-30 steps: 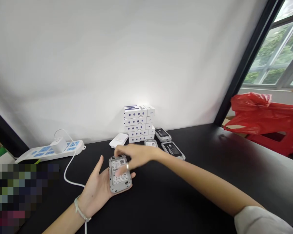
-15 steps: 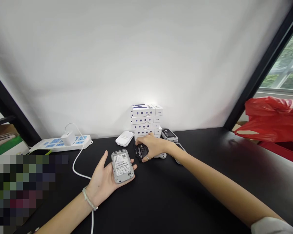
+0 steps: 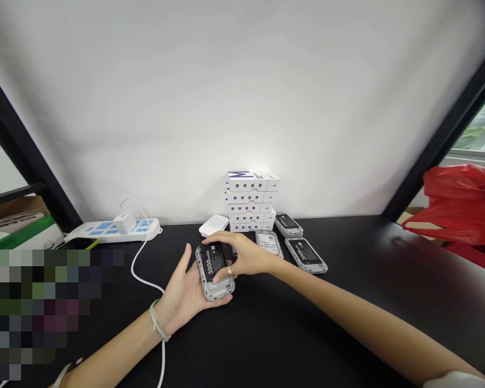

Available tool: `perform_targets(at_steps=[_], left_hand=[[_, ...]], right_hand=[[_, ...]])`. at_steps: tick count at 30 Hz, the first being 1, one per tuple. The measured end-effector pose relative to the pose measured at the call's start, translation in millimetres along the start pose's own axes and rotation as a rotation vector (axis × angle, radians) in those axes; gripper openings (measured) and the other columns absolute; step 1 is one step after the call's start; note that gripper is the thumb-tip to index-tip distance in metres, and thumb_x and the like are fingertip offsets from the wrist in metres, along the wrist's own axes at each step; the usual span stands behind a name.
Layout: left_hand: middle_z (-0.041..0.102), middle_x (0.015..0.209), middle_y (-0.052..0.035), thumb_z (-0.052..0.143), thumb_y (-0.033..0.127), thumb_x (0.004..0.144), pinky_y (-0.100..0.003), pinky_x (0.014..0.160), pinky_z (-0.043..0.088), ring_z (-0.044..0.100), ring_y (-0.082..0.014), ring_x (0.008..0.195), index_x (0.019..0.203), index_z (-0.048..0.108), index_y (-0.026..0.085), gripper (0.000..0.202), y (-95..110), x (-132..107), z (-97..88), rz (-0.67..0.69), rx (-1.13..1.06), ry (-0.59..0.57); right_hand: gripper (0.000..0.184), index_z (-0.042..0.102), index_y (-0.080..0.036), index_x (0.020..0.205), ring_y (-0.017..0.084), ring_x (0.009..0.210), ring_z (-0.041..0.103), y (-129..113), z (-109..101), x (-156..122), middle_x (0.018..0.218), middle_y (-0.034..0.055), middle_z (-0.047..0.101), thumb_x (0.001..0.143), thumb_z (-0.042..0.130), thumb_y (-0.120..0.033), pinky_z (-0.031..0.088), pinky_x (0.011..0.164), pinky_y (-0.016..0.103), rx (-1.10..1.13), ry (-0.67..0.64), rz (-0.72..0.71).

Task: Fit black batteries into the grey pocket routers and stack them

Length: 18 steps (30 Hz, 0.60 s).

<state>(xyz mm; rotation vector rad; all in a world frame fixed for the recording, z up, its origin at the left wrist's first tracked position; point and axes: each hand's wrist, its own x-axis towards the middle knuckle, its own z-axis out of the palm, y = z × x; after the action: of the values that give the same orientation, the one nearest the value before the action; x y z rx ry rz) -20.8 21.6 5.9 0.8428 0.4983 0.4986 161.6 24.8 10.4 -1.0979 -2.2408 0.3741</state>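
My left hand (image 3: 182,297) lies palm up, its fingers under a grey-white pocket Wi-Fi router (image 3: 217,292) whose back is off. A black battery (image 3: 212,258) marked 3000mAh sits over the router's recess, pinched between the thumb and fingers of my right hand (image 3: 248,256). Part of another black battery (image 3: 234,251) shows under that hand's fingers. Whether the pinched battery is seated in the recess is hard to make out. The router's printed label is mostly covered.
Behind my hands stands a stack of white boxes (image 3: 250,198), with a white router (image 3: 213,225) to its left. Right of it lie an open router (image 3: 269,243) and routers with batteries (image 3: 306,254). A power strip (image 3: 105,229) and white cable (image 3: 143,277) are at left, a red bag (image 3: 461,199) at right.
My right hand has brought a battery leftward from the table onto the open router in my left hand. The view has shifted slightly, and the routers at right are now uncovered.
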Motion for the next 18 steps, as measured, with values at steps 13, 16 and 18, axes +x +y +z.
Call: perform_targets(at_steps=[13, 16, 18], left_hand=[[0.050, 0.127, -0.0048, 0.036, 0.073, 0.065, -0.059, 0.115, 0.017, 0.044, -0.0298, 0.122, 0.119, 0.046, 0.031, 0.069, 0.8, -2.6, 2.0, -0.008, -0.002, -0.076], [0.051, 0.127, -0.0030, 0.038, 0.072, 0.067, -0.053, 0.116, 0.021, 0.043, -0.0271, 0.124, 0.119, 0.046, 0.032, 0.066, -1.0, -1.5, 2.3, -0.008, -0.021, -0.059], [0.051, 0.126, -0.0016, 0.041, 0.069, 0.068, -0.046, 0.116, 0.027, 0.043, -0.0239, 0.124, 0.120, 0.044, 0.033, 0.063, -3.6, -0.5, 1.6, -0.009, -0.063, -0.079]], right_hand=[[0.101, 0.022, -0.018, 0.141, 0.024, 0.131, 0.012, -20.4, -4.3, -9.9, 0.138, 0.0082, 0.010, 0.060, 0.065, -0.059, 0.023, 0.112, 0.040, -0.302, -0.336, 0.061], [0.094, 0.029, -0.016, 0.136, 0.020, 0.123, 0.023, -27.9, -3.1, -13.7, 0.131, 0.0100, 0.021, 0.060, 0.063, -0.060, 0.036, 0.104, 0.033, -0.338, -0.271, 0.027], [0.087, 0.032, -0.017, 0.132, 0.018, 0.119, 0.026, -32.8, -3.4, -21.9, 0.129, 0.0098, 0.023, 0.063, 0.060, -0.061, 0.039, 0.099, 0.030, -0.362, -0.232, 0.011]])
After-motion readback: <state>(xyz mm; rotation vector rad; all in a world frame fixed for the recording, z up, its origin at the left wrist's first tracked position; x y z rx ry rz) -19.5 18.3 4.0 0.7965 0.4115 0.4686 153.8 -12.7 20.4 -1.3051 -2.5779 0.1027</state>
